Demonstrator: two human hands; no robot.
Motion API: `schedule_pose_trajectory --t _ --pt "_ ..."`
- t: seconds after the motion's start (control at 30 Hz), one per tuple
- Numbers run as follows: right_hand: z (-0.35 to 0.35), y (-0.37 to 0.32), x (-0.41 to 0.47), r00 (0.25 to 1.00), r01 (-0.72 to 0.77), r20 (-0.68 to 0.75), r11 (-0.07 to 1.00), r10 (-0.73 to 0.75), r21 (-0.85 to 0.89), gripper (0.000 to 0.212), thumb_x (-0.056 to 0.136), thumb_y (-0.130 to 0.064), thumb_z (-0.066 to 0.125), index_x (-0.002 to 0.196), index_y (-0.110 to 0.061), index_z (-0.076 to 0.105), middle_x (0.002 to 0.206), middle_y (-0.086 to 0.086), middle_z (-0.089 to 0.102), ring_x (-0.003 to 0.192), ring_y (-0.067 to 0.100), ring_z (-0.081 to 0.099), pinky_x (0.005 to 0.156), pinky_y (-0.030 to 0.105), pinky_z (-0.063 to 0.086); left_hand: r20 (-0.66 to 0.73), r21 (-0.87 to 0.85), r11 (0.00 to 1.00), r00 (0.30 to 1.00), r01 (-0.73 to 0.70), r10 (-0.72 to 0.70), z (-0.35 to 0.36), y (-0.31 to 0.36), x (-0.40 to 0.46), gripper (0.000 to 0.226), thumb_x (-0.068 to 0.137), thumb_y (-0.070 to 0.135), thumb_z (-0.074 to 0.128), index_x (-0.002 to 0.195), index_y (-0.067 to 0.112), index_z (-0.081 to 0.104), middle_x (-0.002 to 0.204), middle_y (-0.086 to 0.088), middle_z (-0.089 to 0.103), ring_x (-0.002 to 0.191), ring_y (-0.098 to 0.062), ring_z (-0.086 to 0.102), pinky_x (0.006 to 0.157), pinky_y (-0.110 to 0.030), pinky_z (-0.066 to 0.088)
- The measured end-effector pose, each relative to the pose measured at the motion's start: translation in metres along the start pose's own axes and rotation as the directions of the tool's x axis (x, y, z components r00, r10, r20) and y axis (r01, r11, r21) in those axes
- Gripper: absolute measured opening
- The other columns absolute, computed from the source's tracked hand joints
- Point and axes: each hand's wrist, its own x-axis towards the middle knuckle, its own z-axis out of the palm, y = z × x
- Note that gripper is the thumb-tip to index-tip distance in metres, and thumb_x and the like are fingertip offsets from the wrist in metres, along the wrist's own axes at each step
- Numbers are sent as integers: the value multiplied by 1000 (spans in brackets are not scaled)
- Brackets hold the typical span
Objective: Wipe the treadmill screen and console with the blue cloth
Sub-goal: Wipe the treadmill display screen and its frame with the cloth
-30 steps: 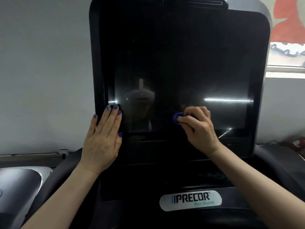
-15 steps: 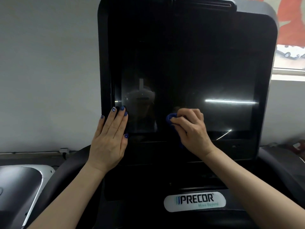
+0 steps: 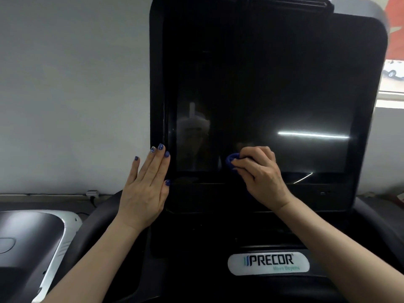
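- The right hand (image 3: 260,176) presses the bunched blue cloth (image 3: 231,160) against the treadmill screen (image 3: 262,95), near its lower edge, fingers curled around it.
- The left hand (image 3: 145,186) lies flat, fingers straight, on the screen's lower left frame.

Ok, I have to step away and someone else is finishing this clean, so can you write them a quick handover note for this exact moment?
Left hand: flat, fingers straight, pressing the left bezel of the treadmill screen to steady it; holds nothing.
Right hand: grips the bunched blue cloth, pressed against the lower middle of the glass.
Done: cannot tell which areas have been wiped; the glass is dark and reflective.
Left: safest to cover the upper screen, the right side, the bezel, then the console below, around the Precor badge.
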Motion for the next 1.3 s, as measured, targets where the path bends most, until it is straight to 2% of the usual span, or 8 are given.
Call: schedule_pose_trajectory --t 0.23,0.4,0.6,0.77,0.93,1.07,1.23,1.3 --pt "13 -16 17 990 -96 -103 995 96 3 9 88 -11 67 89 -8 75 101 7 65 97 24 54 85 36 43 0 -26 1000 1000 13 -13 2 2 -1 60 101 22 31 156 4 16 165 -11 14 152 -26 17 125 -44 7" --pt "10 -14 9 999 35 40 999 -36 37 14 90 -19 65 93 -10 75 105 4 65 99 19 52 90 26 35 -6 -39 999 1000 -7 7 4 -1 -3 62 101 22 33 157 6 13 167 -8 7 153 -25 17 125 -46 9" --pt "24 -30 23 996 -73 -57 997 74 26 12 89 -14 65 90 -8 75 102 5 65 100 20 51 88 30 37 -4 -52 999 1000 -1 1 6 -1 -3 61 102 23 32 157 5 13 166 -9 8 153 -24 15 125 -45 8" --pt "11 -17 12 993 76 85 997 -78 27 10 87 -17 70 93 -12 76 105 3 65 100 18 52 91 29 34 -3 -39 999 1000 -4 4 5 -1 -5 61 101 21 33 157 5 14 166 -11 12 153 -24 16 125 -46 9" --pt "28 -38 17 996 -84 -32 996 84 8 13 88 -17 64 90 -10 75 102 4 65 99 20 51 86 31 38 -17 -34 999 1000 5 -5 6 1 -7 59 103 21 33 156 5 16 164 -12 16 152 -25 18 125 -47 11" --pt "24 -35 12 997 49 60 998 -51 38 14 90 -19 65 94 -11 75 104 3 65 100 16 50 90 26 34 -4 -30 1000 1000 -1 1 4 1 -6 59 103 23 33 157 5 17 165 -13 16 152 -25 19 125 -47 12" --pt "38 -54 19 993 -115 -35 993 116 26 11 89 -15 65 94 -10 74 104 4 64 98 22 53 84 35 42 -2 -21 1000 1000 7 -7 4 2 -7 58 103 24 32 156 5 17 164 -13 17 152 -24 19 125 -46 12" --pt "42 -63 21 998 -52 22 998 51 37 14 90 -17 63 95 -10 74 106 4 64 101 20 52 87 33 40 -3 -21 1000 1000 4 -4 4 2 -8 59 103 24 33 156 4 17 164 -14 17 152 -25 19 124 -46 13"
